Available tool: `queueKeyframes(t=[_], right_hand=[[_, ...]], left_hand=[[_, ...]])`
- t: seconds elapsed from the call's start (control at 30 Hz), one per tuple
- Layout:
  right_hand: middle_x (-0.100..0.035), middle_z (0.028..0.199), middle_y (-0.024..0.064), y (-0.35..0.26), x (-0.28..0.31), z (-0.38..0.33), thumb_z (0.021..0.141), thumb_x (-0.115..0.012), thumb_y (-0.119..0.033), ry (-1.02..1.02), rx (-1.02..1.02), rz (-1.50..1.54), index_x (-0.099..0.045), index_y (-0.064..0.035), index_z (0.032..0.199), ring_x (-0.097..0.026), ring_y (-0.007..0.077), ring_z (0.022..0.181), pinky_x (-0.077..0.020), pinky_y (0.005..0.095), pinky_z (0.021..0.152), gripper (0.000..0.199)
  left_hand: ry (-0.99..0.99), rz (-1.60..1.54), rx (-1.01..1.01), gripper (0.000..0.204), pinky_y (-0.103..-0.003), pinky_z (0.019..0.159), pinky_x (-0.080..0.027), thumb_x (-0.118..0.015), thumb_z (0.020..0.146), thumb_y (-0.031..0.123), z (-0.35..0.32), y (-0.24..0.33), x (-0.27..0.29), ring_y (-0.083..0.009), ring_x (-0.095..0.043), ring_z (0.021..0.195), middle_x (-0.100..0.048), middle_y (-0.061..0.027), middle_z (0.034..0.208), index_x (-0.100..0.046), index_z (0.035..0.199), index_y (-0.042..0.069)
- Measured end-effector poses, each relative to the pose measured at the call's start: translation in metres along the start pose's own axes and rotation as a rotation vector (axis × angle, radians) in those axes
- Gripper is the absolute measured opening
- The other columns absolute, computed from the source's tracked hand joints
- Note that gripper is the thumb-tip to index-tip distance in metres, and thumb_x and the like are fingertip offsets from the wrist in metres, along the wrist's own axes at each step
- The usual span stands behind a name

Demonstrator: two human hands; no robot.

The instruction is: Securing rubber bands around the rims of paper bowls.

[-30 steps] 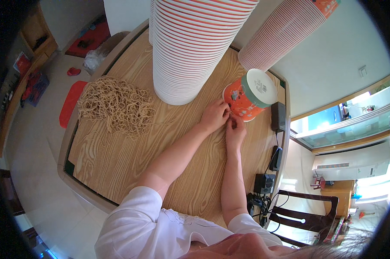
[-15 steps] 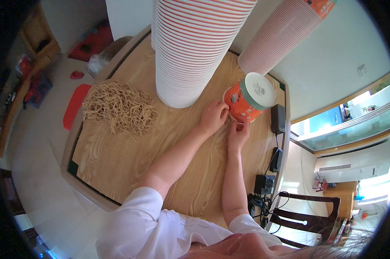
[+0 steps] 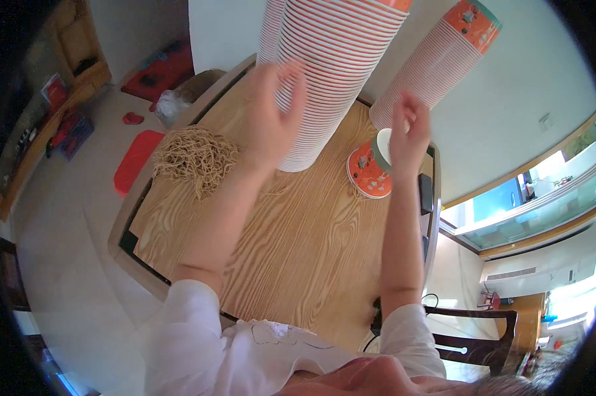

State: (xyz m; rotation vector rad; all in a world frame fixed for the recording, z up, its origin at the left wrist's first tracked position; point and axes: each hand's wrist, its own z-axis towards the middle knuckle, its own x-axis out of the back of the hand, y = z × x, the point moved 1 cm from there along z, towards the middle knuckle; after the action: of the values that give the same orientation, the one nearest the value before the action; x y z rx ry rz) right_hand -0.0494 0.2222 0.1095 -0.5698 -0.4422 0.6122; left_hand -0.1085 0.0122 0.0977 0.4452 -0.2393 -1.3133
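My left hand (image 3: 276, 119) is raised in front of the tall stack of white-rimmed paper buckets (image 3: 327, 72), thumb apart from the blurred fingers, nothing visible in it. Farther right, my right hand (image 3: 409, 135) hovers before an upside-down orange paper bucket (image 3: 367, 173), hiding part of its white base. Its fingers are loosely bent and apart, with no object showing. A thin strand of twine lies by that bucket's rim. To the left, a tangled heap of tan twine (image 3: 195, 162) rests on the wooden table (image 3: 291, 257).
Another tall bucket stack (image 3: 430, 72) leans in view at the back right. A black power adapter (image 3: 426, 193) sits along the right table edge, beside a dark chair (image 3: 483, 330). A red stool (image 3: 136, 162) stands left of the table.
Both hands have left the orange bucket's rim and risen. The left moved up and leftward to the tall stack; the right moved up and rightward. The whole view has shifted slightly.
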Motion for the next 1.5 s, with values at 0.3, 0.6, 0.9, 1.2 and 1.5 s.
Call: queueKeyframes(t=[0.3, 0.6, 0.9, 1.2, 1.5], right_hand=[[-0.056, 0.126, 0.0062, -0.028, -0.001, 0.119, 0.091, -0.061, -0.031, -0.257, -0.184, 0.279, -0.049, -0.0073, 0.134, -0.049, 0.0151, 0.115, -0.0394, 0.0327, 0.094, 0.051], [-0.054, 0.129, 0.0029, -0.044, -0.012, 0.123, 0.09, -0.062, -0.036, -0.368, -0.252, 0.461, -0.046, -0.0105, 0.137, -0.045, 0.0157, 0.122, -0.0337, 0.037, 0.099, 0.056], [-0.056, 0.126, 0.0007, -0.047, -0.019, 0.128, 0.084, -0.069, -0.034, -0.311, -0.225, 0.427, -0.05, -0.0106, 0.133, -0.049, 0.0155, 0.115, -0.0344, 0.037, 0.094, 0.057], [-0.045, 0.139, 0.0047, -0.061, -0.016, 0.129, 0.091, -0.06, -0.032, -0.392, -0.184, 0.283, -0.037, -0.0123, 0.143, -0.035, 0.0183, 0.132, -0.0254, 0.0438, 0.107, 0.06], [-0.046, 0.138, 0.0055, -0.056, -0.018, 0.136, 0.09, -0.062, -0.029, -0.382, -0.212, 0.325, -0.028, -0.0138, 0.146, -0.036, 0.0188, 0.132, -0.0243, 0.0458, 0.107, 0.068]], left_hand=[[-0.507, -0.332, 0.502, 0.064, -0.037, 0.105, -0.035, -0.05, 0.094, 0.042, 0.147, -0.033, -0.004, -0.026, -0.043, 0.128, -0.044, -0.0188, 0.138, -0.037, 0.137, -0.004], [-0.663, -0.329, 0.551, 0.062, -0.037, 0.104, -0.036, -0.054, 0.092, 0.044, 0.159, -0.028, 0.008, -0.025, -0.047, 0.124, -0.051, -0.0171, 0.13, -0.045, 0.132, -0.002], [-0.539, -0.252, 0.575, 0.054, -0.036, 0.1, -0.039, -0.058, 0.091, 0.038, 0.163, -0.038, -0.005, -0.0239, -0.052, 0.117, -0.055, -0.0156, 0.124, -0.049, 0.127, -0.001], [-0.486, -0.311, 0.581, 0.046, -0.036, 0.098, -0.042, -0.057, 0.092, 0.031, 0.172, -0.028, -0.009, -0.0238, -0.055, 0.113, -0.059, -0.0172, 0.119, -0.054, 0.122, -0.003], [-0.46, -0.32, 0.563, 0.046, -0.036, 0.097, -0.044, -0.058, 0.091, 0.027, 0.177, -0.013, -0.01, -0.0263, -0.057, 0.111, -0.058, -0.019, 0.12, -0.051, 0.125, -0.004]])
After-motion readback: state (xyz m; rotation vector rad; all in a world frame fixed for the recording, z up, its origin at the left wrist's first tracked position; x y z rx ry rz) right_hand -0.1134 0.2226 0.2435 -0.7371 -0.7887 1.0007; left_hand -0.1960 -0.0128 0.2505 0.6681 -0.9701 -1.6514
